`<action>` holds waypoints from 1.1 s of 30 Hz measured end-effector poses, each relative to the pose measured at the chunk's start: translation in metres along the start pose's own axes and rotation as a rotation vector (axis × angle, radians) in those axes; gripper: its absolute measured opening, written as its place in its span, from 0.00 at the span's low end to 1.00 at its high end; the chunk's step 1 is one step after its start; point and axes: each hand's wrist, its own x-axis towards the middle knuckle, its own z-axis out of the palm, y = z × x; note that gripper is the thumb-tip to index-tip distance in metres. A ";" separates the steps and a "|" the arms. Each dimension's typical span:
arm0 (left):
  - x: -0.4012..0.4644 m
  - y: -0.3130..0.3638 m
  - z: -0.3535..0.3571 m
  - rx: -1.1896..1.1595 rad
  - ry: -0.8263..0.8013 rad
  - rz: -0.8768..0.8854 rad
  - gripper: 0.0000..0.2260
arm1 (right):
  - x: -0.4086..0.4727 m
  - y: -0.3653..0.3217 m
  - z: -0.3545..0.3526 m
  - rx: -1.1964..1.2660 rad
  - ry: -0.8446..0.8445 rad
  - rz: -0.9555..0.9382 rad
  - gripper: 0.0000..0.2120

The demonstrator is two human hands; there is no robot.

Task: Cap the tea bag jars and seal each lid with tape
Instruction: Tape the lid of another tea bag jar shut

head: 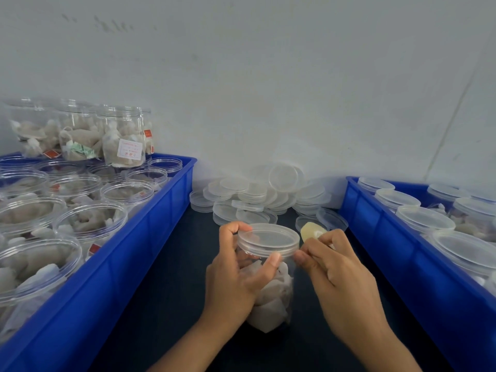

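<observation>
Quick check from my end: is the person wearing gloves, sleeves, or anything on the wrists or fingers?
No. The left hand and right hand are bare, without gloves. Both forearms are uncovered as far as the frame shows, with no sleeves in view. No rings, watch or bands are visible. Nails look short and unpainted.

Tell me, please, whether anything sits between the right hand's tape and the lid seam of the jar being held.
Nothing visible does. The right hand pinches the tape roll right beside the lid, its fingertips at the rim, while the left hand grips the jar.

Plain pale grey wall, faint scuff marks upper left, dark tabletop, soft even light
</observation>
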 end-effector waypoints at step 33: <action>0.004 -0.008 -0.003 -0.069 0.002 0.015 0.27 | -0.008 -0.012 -0.004 -0.009 -0.185 -0.043 0.17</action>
